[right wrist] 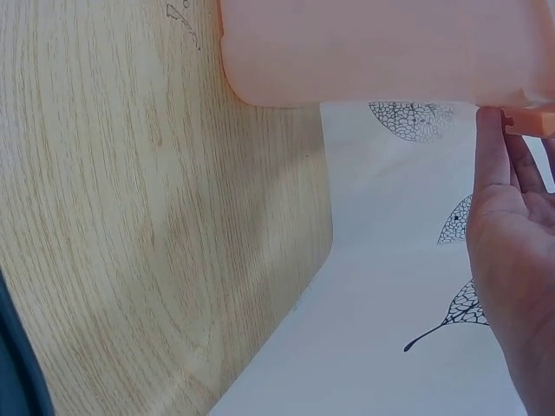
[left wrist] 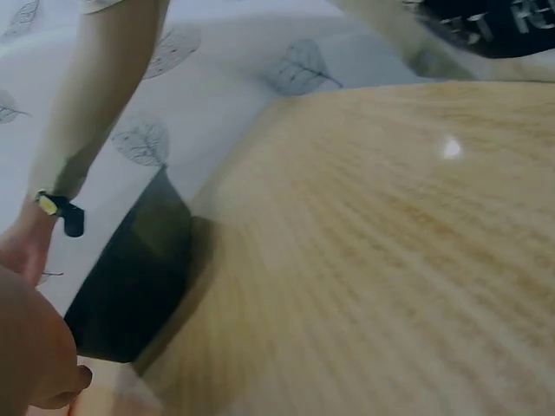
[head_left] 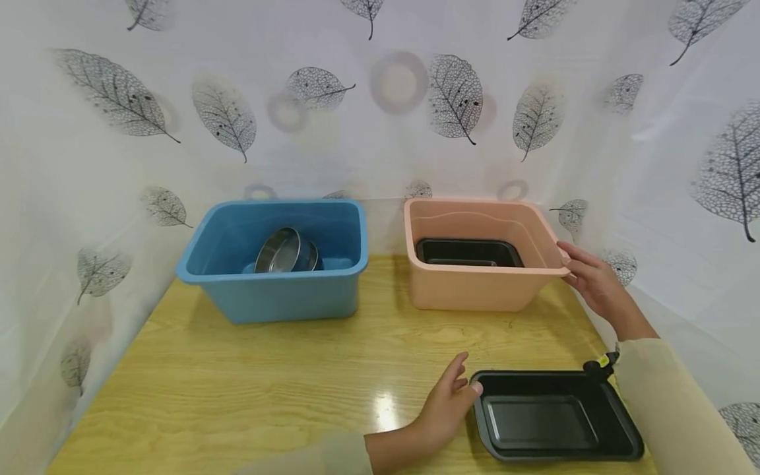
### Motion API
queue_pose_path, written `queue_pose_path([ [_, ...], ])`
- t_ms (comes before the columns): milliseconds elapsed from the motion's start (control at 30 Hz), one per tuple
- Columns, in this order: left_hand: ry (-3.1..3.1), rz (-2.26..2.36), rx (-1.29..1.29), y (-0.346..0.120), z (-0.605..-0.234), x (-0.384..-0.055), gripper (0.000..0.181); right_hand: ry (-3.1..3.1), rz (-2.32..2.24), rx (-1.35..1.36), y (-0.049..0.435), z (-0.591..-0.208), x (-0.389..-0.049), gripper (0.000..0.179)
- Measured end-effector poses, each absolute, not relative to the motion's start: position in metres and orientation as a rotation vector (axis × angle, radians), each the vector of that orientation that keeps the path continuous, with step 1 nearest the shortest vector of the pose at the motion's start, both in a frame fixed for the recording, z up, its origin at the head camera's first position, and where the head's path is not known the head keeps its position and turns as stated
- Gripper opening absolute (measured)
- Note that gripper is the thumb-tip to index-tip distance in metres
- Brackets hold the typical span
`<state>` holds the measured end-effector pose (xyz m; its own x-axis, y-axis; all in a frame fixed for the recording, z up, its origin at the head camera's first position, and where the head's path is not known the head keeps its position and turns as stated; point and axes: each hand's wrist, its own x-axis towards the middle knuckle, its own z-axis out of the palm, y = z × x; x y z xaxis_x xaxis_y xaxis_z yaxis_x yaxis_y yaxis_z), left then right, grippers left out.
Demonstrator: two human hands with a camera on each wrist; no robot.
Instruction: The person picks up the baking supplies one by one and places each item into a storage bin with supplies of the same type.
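A black rectangular baking pan (head_left: 540, 419) lies at the front right of the wooden table. My left hand (head_left: 442, 409) is at its left corner, thumb tip at the rim and fingers loosely extended. Farther back stands a pink plastic bin (head_left: 475, 290) with another dark pan (head_left: 469, 253) inside. My right hand (head_left: 596, 284) holds the bin's right rim near the front corner; in the right wrist view the thumb meets it from below and the other fingertips are partly hidden behind the rim. The left wrist view shows the front pan (left wrist: 139, 269) beside the left hand (left wrist: 35, 347).
A blue plastic bin (head_left: 285, 297) stands at the back left, with round metal pans (head_left: 280, 251) leaning inside it. Leaf-patterned white sheeting (head_left: 368, 152) hangs behind and along both sides of the table (head_left: 267, 376). A dark strap device (head_left: 602, 365) sits on the right wrist.
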<state>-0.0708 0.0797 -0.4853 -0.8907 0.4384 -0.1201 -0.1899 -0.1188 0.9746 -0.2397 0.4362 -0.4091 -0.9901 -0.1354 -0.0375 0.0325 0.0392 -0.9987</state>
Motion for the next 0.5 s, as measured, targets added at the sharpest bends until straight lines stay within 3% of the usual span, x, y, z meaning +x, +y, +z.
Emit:
queue_pose_path([
  [500, 1.569, 1.945, 0.482, 0.087, -0.507, -0.046, 0.065, 2.113, -2.165, -0.138, 0.438, -0.411, -0.24, 0.06],
])
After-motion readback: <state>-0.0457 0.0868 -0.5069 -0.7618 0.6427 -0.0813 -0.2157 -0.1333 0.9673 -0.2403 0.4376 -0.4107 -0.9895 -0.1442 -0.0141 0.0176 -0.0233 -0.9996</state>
